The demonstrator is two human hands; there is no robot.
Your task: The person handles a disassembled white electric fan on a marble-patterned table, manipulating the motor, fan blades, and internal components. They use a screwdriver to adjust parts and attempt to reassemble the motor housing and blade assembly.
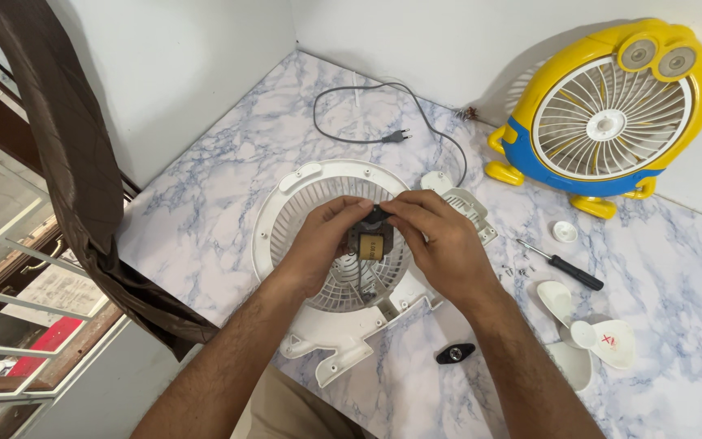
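Both hands (383, 236) on motor (370, 241), mid-grille (302, 203).

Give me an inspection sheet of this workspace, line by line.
Surface: blue-veined white marble-pattern tabletop, set in a white wall corner.
Job's things: small fan motor with copper winding, held over the round white plastic fan grille housing lying flat.
Clutter: black-handled screwdriver, white fan blade, small white cap, black knob, loose screws.
Grippers: left hand and right hand both grip the motor.
Cables: grey power cord with plug, unplugged, lying loose.
Surroundings: assembled yellow and blue cartoon-shaped fan; brown curtain at left.
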